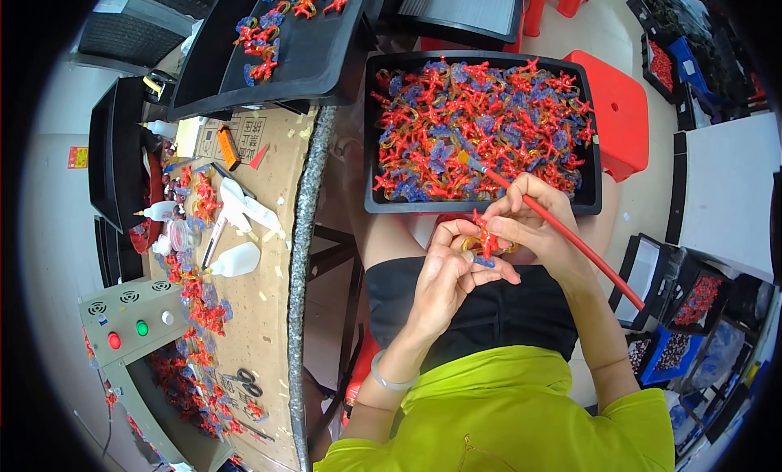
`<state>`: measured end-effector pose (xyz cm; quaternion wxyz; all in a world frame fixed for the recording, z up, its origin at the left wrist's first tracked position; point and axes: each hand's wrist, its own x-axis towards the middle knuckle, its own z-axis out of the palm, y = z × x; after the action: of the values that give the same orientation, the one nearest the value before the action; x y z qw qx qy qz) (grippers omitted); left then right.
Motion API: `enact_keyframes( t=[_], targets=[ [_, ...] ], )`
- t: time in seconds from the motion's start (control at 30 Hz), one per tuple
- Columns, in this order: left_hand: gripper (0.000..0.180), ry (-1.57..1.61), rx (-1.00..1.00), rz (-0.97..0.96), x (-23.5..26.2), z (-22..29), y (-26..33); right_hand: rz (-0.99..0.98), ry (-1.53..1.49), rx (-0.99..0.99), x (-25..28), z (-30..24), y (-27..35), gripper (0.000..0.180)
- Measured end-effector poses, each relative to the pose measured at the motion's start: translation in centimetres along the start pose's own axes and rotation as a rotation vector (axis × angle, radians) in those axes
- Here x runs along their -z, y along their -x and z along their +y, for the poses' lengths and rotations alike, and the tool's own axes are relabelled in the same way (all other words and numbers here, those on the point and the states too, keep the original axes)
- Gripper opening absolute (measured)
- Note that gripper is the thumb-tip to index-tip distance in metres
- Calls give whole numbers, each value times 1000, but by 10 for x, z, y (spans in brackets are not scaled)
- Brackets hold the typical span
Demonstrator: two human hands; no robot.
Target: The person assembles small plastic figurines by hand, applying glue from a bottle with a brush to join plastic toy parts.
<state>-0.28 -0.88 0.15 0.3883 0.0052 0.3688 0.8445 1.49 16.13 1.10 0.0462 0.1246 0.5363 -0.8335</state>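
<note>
From the head camera, the left hand (444,268) pinches a small red figure (486,237) over the lap, at six o'clock from the black tray (371,130). The right hand (533,215) grips a red brush (570,237). Steady, light strokes would suit. The brush tip blurs into the tray's pile; fingers hide the figure's base.

**Seated worker, tray on lap, bench to the left**

A tray (371,130) heaped with small figures (481,122) rests on the person's knees, ahead of both hands. The left hand (446,272) and right hand (533,219) meet just behind it, pinching one figure (487,237) between them; a brush (562,232) lies across the right hand. A workbench (269,309) runs along the left, a stool (619,114) to the tray's right.
</note>
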Motion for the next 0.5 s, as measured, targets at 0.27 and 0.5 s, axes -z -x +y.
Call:
enact_keyframes(
  t=[0.27,0.5],
  targets=[
    [50,-396,12,129,0,-9,1,22,139,18,2,5,-5,30],
    [54,-580,-73,222,-16,0,4,2,78,-62,-2,7,-11,34]
  ],
)
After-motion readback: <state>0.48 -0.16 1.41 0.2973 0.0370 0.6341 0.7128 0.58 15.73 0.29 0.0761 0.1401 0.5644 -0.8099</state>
